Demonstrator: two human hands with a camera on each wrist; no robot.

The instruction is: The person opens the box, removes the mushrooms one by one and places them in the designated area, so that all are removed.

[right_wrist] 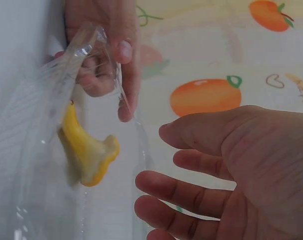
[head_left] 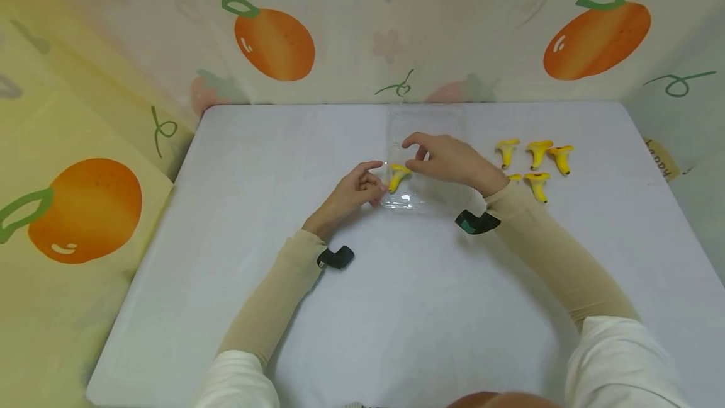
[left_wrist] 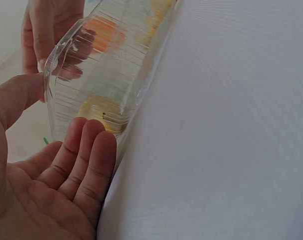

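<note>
A yellow toy mushroom (head_left: 399,176) lies in the near-left corner of a clear plastic box (head_left: 427,119); its pale flared cap and narrow stem show in the right wrist view (right_wrist: 86,150). My left hand (head_left: 352,195) touches the box's left side, its fingertips against the outer wall and one digit at the rim in the left wrist view. Over the box hovers my right hand (head_left: 453,161), fingers spread and slightly bent, holding nothing. Through the plastic, the mushroom (left_wrist: 104,107) appears blurred beside the left fingertips.
Several more yellow mushrooms (head_left: 540,153) lie on the table right of the box, one partly hidden by the right wrist. The white-covered table (head_left: 396,307) reaches back to a fruit-patterned cloth (head_left: 340,30). Black wrist cameras (head_left: 337,257) sit on both sleeves.
</note>
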